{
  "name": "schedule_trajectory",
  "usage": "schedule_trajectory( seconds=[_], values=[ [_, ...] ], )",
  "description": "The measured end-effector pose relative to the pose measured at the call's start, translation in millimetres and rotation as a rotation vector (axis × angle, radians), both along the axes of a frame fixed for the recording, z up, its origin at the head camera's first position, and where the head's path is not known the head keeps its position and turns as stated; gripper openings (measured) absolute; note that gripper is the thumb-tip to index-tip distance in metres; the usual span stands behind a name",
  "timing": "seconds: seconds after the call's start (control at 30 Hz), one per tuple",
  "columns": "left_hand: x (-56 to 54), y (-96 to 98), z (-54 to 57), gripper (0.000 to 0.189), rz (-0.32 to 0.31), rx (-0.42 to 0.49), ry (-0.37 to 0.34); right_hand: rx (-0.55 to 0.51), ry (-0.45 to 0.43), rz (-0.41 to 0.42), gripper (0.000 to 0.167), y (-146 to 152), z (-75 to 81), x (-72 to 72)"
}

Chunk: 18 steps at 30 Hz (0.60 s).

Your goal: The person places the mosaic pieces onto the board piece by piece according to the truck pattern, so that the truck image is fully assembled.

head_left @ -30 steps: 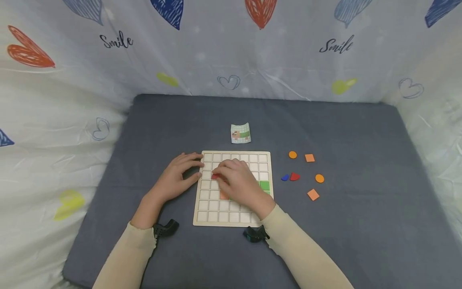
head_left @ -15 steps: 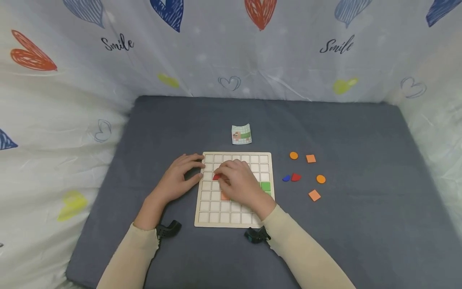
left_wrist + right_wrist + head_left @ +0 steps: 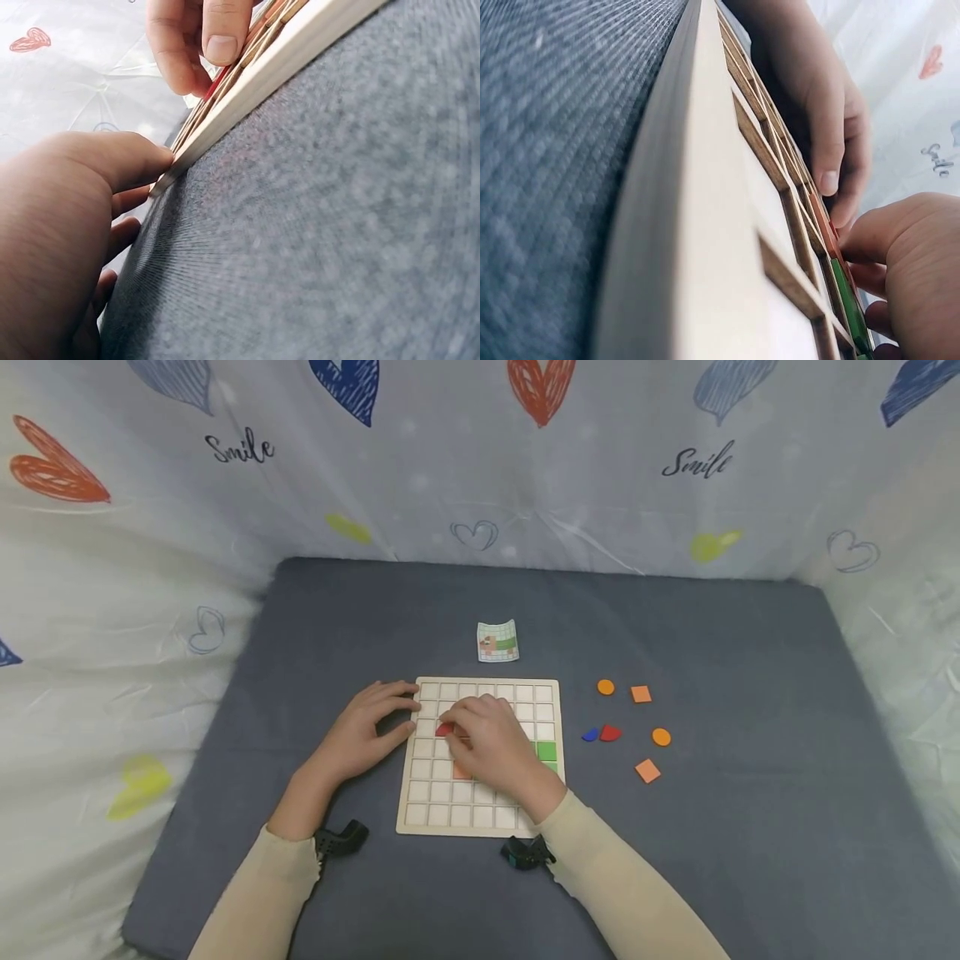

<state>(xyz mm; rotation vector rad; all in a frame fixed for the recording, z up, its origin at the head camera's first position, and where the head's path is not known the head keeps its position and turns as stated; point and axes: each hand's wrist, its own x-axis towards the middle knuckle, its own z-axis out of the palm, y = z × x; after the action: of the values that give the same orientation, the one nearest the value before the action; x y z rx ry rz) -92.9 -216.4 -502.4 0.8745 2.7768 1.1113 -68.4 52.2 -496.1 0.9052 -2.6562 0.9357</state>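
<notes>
A pale wooden grid board (image 3: 450, 832) lies flat on the grey table. My left hand (image 3: 360, 735) rests beside its left edge, fingers spread and thumb touching the rim. Over the board's middle, my right hand (image 3: 495, 747) has its fingers bent down, and thumb and index finger pinch a red curved-edge tile (image 3: 443, 729) at a cell near the left side. In the left wrist view the red tile (image 3: 216, 82) shows low under the right fingertips. An orange square tile (image 3: 460, 771) and green square tiles (image 3: 546, 751) sit in cells, partly hidden by the right hand.
Loose tiles lie right of the board: orange discs (image 3: 661, 737), orange squares (image 3: 647, 771), a red curved-edge tile (image 3: 611, 733) and a blue one (image 3: 590, 735). A small patterned card (image 3: 498, 642) lies behind the board. A printed curtain (image 3: 480, 468) hangs along the back.
The head view has shifted slightly. Both hands keep nearly the same places on the board, and the red tile stays under the right fingertips.
</notes>
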Motion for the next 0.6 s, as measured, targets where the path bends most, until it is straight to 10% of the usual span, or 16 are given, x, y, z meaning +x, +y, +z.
schedule_trajectory(
  seconds=[0.6],
  values=[
    [0.4,0.5,1.7,0.031,-0.007,0.006,0.008,0.053,0.020,-0.013,0.016,0.2,2.1,1.4]
  ],
)
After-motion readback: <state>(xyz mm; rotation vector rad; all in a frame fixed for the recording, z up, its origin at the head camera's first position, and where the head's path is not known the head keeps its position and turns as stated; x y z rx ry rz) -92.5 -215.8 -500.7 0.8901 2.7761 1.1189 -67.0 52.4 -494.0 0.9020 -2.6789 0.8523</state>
